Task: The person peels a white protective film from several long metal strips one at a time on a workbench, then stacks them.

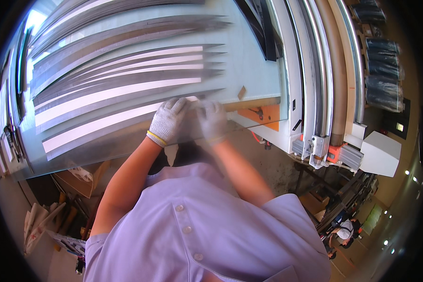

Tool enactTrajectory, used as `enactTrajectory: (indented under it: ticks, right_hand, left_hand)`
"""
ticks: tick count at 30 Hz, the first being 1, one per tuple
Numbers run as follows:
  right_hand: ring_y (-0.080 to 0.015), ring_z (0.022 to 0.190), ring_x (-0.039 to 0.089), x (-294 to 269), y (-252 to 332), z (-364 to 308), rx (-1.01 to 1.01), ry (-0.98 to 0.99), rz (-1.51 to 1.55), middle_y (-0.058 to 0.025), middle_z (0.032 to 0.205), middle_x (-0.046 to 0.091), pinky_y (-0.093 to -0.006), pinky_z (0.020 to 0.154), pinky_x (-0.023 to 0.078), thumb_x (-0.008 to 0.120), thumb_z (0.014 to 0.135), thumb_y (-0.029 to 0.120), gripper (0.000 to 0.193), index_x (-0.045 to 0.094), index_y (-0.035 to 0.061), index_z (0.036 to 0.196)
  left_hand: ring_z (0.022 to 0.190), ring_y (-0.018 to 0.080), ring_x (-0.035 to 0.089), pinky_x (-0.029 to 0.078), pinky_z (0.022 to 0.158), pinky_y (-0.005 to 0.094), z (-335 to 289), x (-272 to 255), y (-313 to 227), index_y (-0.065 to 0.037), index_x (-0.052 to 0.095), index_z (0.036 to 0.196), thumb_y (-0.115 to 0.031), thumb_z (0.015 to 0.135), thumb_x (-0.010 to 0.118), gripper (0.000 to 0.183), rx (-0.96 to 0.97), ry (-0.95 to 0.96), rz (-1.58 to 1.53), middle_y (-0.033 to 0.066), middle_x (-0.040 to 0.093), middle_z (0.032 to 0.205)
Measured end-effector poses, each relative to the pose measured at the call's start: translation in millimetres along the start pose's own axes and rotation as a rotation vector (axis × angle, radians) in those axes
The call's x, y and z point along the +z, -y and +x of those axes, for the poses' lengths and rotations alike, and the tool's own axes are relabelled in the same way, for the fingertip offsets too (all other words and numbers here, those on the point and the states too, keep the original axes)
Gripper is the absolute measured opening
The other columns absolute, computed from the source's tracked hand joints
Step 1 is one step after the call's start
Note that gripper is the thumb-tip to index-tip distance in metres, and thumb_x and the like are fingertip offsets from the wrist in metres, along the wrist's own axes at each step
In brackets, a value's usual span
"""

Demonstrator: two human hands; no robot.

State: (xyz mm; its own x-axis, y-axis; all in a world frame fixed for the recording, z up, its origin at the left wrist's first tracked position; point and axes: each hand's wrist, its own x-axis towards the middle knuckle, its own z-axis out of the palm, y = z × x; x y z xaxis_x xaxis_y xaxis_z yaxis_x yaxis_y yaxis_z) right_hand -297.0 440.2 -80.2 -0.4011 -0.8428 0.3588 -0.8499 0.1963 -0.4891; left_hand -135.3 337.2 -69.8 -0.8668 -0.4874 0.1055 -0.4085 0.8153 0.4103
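My left hand (167, 120), in a white knitted glove with a yellow cuff edge, lies with fingers stretched out over the near edge of a long dark grey strip with a pale band (103, 121). My right hand (212, 121), also gloved, is smeared by motion beside the strip's right end, so its fingers cannot be made out. Beyond the hands, several similar strips (127, 91) lie roughly side by side on the glass-topped table (249, 61). Farther back are plain dark strips (141, 30), their right ends fanned out.
A small brown piece (242, 92) lies on the table right of the strips. Black angled bars (261, 33) are at the far right corner. A white machine with long rollers (322, 70) borders the table's right side. Another person (345, 232) is in the background at lower right.
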Motion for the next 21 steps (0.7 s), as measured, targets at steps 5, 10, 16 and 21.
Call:
enactTrajectory:
  ticks: [5, 10, 16, 21]
  right_hand:
    - [-0.0345, 0.088, 0.063, 1.4, 11.5, 16.5, 0.125, -0.019, 0.006, -0.0106, 0.094, 0.064, -0.0464, 0.077, 0.052, 0.076, 0.086, 0.019, 0.022, 0.065, 0.0103, 0.102]
    - [-0.0370, 0.084, 0.064, 7.9, 7.7, 22.7, 0.269, 0.081, -0.005, -0.0119, 0.091, 0.065, -0.0480, 0.074, 0.051, 0.076, 0.087, 0.026, 0.020, 0.064, 0.0098, 0.091]
    - [-0.0382, 0.085, 0.066, -2.5, 15.0, 48.0, 0.457, 0.318, -0.061, -0.0125, 0.093, 0.066, -0.0504, 0.072, 0.053, 0.076, 0.087, 0.028, 0.023, 0.063, 0.0102, 0.093]
    - [-0.0386, 0.092, 0.069, 1.3, 14.4, 56.1, 0.505, 0.384, -0.125, -0.0152, 0.096, 0.068, -0.0511, 0.078, 0.055, 0.077, 0.087, 0.025, 0.022, 0.064, 0.0082, 0.092]
  left_hand:
    - [0.119, 0.0341, 0.060, 0.050, 0.103, 0.0476, 0.3, -1.5, -1.5, -0.007, 0.065, 0.133, -0.014, 0.085, 0.066, 0.049, 0.001, -0.033, -0.020, 0.0122, 0.061, 0.131]
    - [0.119, 0.0351, 0.059, 0.050, 0.101, 0.0485, 1.8, -5.5, -2.4, -0.003, 0.065, 0.130, -0.013, 0.083, 0.064, 0.047, 0.014, -0.038, -0.041, 0.0139, 0.060, 0.131]
    - [0.117, 0.0337, 0.061, 0.051, 0.100, 0.0467, 0.7, -4.9, -1.5, -0.006, 0.067, 0.128, -0.012, 0.084, 0.067, 0.045, -0.001, -0.044, -0.032, 0.0116, 0.062, 0.128]
    - [0.116, 0.0334, 0.061, 0.051, 0.100, 0.0464, -1.9, -7.1, 1.4, -0.005, 0.067, 0.129, -0.012, 0.084, 0.067, 0.045, -0.007, -0.040, -0.045, 0.0113, 0.062, 0.128]
